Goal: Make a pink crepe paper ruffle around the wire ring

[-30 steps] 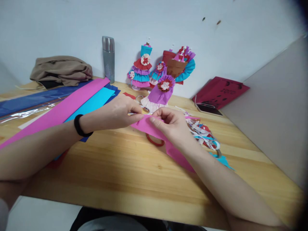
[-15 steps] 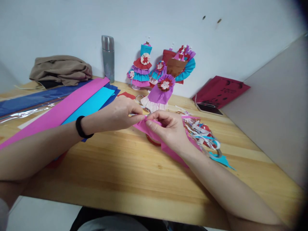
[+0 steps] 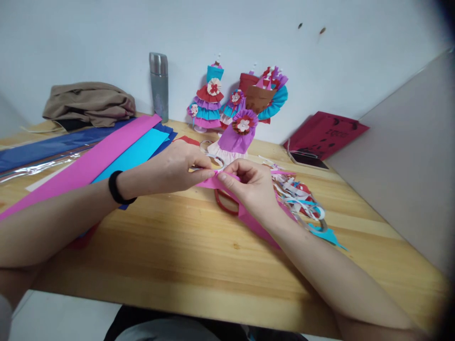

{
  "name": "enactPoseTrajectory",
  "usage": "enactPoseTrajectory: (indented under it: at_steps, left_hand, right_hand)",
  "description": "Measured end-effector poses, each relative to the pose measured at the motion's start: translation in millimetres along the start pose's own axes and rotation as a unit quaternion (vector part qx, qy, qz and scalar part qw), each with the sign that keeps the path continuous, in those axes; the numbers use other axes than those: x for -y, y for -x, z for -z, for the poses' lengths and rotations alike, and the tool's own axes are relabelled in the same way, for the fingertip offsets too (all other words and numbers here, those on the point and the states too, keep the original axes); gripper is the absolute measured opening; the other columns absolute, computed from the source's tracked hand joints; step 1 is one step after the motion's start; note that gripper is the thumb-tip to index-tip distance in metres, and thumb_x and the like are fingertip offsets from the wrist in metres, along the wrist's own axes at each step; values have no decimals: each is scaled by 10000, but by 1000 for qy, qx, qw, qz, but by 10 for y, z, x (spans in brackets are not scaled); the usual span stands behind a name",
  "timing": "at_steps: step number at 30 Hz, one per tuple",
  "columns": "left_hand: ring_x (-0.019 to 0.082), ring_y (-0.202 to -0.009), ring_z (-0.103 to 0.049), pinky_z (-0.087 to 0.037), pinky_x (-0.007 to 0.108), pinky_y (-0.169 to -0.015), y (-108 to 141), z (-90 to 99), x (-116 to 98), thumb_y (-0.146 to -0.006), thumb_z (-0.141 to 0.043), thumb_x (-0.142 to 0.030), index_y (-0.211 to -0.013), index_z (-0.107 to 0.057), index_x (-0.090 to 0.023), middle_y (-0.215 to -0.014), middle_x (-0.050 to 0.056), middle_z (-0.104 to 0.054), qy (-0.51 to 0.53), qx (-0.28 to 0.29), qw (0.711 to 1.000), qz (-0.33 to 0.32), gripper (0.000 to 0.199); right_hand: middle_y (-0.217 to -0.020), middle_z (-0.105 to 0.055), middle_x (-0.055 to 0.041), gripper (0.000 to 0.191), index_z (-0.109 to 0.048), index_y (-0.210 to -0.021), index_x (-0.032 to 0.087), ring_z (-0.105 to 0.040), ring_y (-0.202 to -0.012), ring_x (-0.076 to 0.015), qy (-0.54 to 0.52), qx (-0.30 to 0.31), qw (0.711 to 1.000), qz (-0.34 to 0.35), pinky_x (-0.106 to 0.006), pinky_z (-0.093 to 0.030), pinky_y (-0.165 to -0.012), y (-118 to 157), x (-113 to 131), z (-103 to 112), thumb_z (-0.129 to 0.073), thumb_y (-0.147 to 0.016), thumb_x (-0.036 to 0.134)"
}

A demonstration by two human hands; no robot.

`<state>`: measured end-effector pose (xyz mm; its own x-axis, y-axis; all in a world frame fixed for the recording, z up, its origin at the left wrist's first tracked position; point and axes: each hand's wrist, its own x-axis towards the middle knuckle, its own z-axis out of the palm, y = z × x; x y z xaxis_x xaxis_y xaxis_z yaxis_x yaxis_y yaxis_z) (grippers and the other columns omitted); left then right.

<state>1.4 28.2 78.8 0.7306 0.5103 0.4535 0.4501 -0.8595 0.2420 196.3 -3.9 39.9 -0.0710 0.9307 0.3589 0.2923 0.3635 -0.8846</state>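
Left hand [image 3: 183, 166], right hand [image 3: 254, 187]: both grips pinching pink strip [image 3: 256, 228], tail toward surface's [image 3: 185, 255] near edge. Uneven tugging could tear it; red loop [image 3: 223, 207] alongside could snag it.

My left hand [image 3: 183, 166] and right hand [image 3: 254, 184] hold a paper strip [image 3: 256, 228] over the surface [image 3: 177, 265]'s middle. Paper sheets [image 3: 106, 147] run toward the left edge; behind them, cloth [image 3: 88, 102] lies near the far left corner, a bottle [image 3: 159, 90] to its right. Paper dresses [image 3: 234, 137] stand near the far edge. Scraps [image 3: 302, 201] lie right of my hands; behind them, a phone [image 3: 309, 161] before a bag [image 3: 327, 135].
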Motion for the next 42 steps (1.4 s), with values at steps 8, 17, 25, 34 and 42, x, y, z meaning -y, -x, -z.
enactPoseTrajectory:
  at_steps: [8,17,25,34,42]
  left_hand:
    - [101,-591,-462,-307,247,-572,1,-2,3,-922,-480,-220,-633,-586,-138,-595,-3,-554,3,17,1000,-16,319]
    - [99,-568,-399,-276,261,-569,-10,-3,-9,-901,-483,-173,-574,-481,-149,-556,-19,-451,-14,33,999,5,328]
    - [95,-566,-394,-250,261,-565,-18,-1,-4,-868,-511,-137,-558,-453,-146,-540,-22,-446,-38,30,999,17,315]
    - [100,-561,-387,-255,257,-558,-11,-13,19,-865,-514,-160,-550,-443,-153,-531,-21,-438,-34,23,999,16,324]
    - [106,-571,-450,-294,243,-560,0,-28,32,-876,-504,-179,-590,-544,-151,-566,-3,-543,-39,22,999,4,291]
  right_hand:
    - [-521,-512,27,250,-581,-591,204,-410,-492,-106,1,6,1000,-17,-259,-304,-483,-17,33,5,-706,-682,400]
    - [-532,-516,24,256,-562,-605,208,-421,-501,-111,2,7,1000,-3,-256,-324,-480,-4,28,10,-695,-735,384]
    - [-523,-499,23,254,-558,-588,214,-391,-493,-114,-15,1,1000,-12,-272,-279,-477,11,32,-14,-699,-713,385]
    - [-643,-667,-15,139,-666,-666,187,-544,-562,-132,-44,28,998,28,-285,-420,-562,21,8,-15,-714,-727,303]
    - [-683,-700,-14,147,-690,-707,192,-603,-607,-141,-54,26,997,37,-284,-481,-593,21,-10,-25,-744,-729,326]
